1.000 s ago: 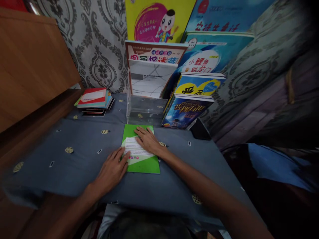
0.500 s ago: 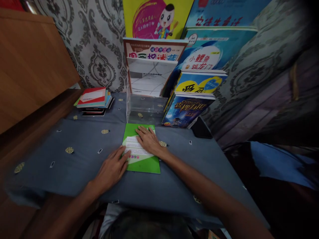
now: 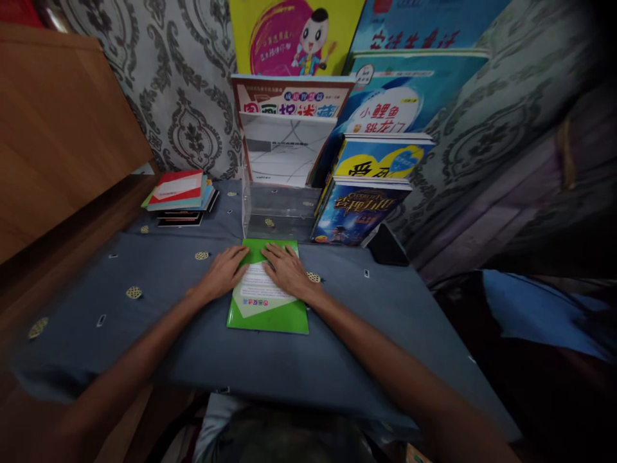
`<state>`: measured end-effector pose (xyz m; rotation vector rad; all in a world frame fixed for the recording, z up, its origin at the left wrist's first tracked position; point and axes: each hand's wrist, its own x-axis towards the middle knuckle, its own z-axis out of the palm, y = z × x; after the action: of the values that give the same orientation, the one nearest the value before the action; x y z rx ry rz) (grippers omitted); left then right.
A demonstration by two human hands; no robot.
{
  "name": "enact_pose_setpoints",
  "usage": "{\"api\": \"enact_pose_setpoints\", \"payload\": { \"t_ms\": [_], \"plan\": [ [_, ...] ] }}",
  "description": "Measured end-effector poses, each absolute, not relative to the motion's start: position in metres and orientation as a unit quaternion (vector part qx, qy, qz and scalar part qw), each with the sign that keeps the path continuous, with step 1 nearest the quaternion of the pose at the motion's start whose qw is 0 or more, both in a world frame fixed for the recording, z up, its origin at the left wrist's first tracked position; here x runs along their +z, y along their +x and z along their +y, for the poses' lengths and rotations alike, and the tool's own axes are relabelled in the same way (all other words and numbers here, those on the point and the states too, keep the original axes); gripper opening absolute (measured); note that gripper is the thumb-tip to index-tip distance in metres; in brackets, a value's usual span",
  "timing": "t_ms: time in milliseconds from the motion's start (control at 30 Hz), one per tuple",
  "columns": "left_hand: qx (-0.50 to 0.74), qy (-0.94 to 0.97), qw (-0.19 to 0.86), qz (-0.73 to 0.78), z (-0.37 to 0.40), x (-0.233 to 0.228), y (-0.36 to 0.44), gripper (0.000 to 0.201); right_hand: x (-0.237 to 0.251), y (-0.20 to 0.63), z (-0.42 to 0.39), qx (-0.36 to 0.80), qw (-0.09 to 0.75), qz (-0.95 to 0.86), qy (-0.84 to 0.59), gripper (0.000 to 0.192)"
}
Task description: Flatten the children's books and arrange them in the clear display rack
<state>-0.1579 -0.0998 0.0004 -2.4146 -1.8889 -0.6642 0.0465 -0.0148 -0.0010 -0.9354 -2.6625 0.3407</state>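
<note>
A green book [image 3: 270, 318] with a pale text panel lies flat on the cloth-covered table, its print upside down to me. My left hand [image 3: 224, 270] rests at the book's left edge, fingers stretched toward its upper left corner. On the upper right part of the cover lies my right hand [image 3: 288, 269], palm down with the fingers spread. Neither hand grips the book. Just beyond it stands a clear acrylic book rack [image 3: 279, 222].
The rack holds several upright books, among them a dark blue book [image 3: 359, 212] in front. A stack of small books [image 3: 178, 193] sits at the back left. A black phone-like object [image 3: 388, 247] lies at the right. A wooden panel [image 3: 62, 128] stands left.
My left hand has slid up along the book's left edge, from its middle to its upper corner. The right hand has stayed on the cover. The view has shifted slightly.
</note>
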Motion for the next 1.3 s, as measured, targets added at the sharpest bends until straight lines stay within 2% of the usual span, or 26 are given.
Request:
{"api": "enact_pose_setpoints", "payload": {
  "t_ms": [167, 433, 900, 1300],
  "plan": [
    [-0.205, -0.766, -0.001, -0.61, -0.058, -0.004, -0.17, 0.039, -0.002, 0.047, -0.014, 0.123, 0.147, -0.926, -0.326, 0.045],
    [-0.23, -0.775, 0.003, -0.588, -0.066, -0.007, -0.173, 0.037, -0.004, 0.048, -0.012, 0.132, 0.162, -0.924, -0.32, 0.046],
    [-0.261, -0.816, -0.006, -0.516, -0.143, 0.006, -0.152, 0.032, -0.006, 0.046, -0.012, 0.138, 0.163, -0.922, -0.322, 0.047],
    [-0.263, -0.831, -0.004, -0.49, -0.212, 0.012, -0.132, 0.045, -0.005, 0.047, -0.013, 0.13, 0.158, -0.924, -0.322, 0.045]
  ]
}}
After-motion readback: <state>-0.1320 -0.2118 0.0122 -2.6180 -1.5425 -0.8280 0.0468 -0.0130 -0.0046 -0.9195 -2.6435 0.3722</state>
